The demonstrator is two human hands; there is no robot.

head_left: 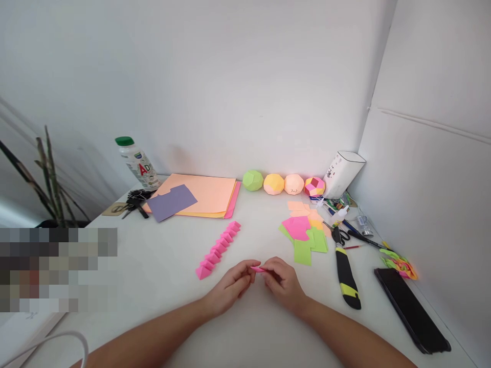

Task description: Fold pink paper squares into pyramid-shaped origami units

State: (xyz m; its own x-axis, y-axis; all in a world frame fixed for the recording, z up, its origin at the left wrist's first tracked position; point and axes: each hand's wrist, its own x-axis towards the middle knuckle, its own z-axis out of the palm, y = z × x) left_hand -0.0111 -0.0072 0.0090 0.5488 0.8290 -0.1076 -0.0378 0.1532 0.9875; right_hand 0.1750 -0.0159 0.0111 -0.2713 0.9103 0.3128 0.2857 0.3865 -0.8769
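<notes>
Between my two hands, above the front middle of the table, is a small folded piece of pink paper [258,269]. My left hand [235,283] pinches its left end, and my right hand [283,282] pinches the other end from the right. Fingers cover much of the piece, so its full shape is hidden. Left of my hands lies a slanting row of several folded pink paper pieces [218,249], set close against one another. Beyond my right hand is a loose pile with a pink paper sheet [297,228] and green paper squares [303,251].
Along the wall stand a green paper ball [252,180], other paper balls and a white container [344,174]. Large paper sheets [203,193] and a bottle [140,166] are back left. A black-yellow cutter [348,278], scissors [339,235] and phone [410,309] lie on the right.
</notes>
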